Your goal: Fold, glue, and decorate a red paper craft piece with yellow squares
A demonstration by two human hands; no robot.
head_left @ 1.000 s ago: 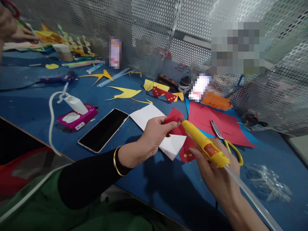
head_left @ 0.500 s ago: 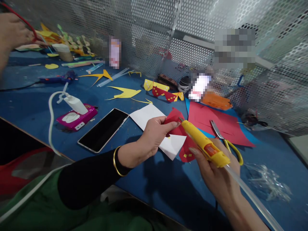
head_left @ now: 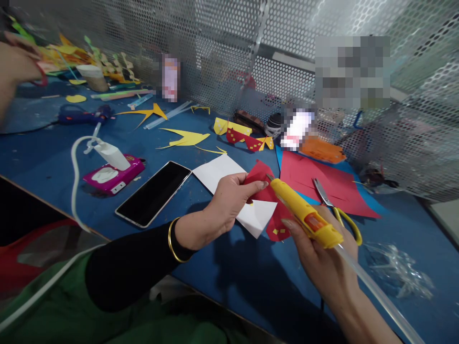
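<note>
My left hand [head_left: 229, 200] pinches a red paper piece [head_left: 263, 174] between thumb and fingers. In my right hand [head_left: 319, 253] is a yellow glue gun [head_left: 304, 212], its nozzle at the red paper close to my left thumb. A long clear glue stick [head_left: 380, 291] sticks out of the gun's back end. Small yellow squares dot the lower end of the red piece, near my right fingertips. White paper [head_left: 222, 174] lies under and beside my left hand. Scissors with yellow handles [head_left: 346, 222] rest just past my right hand, over red sheets [head_left: 322, 179].
Left of my hands are a black-screened phone [head_left: 154, 193] and a purple power socket [head_left: 114, 174] with a white plug and cable. Red paper glasses [head_left: 244, 139] and yellow cutouts [head_left: 188, 138] lie behind. Clear plastic [head_left: 401, 270] is at right. Another person's hand [head_left: 19, 62] shows at upper left.
The other person's hand at upper left has shifted down and left with the red-handled tool. My own hands, the red paper and the glue gun have hardly moved.
</note>
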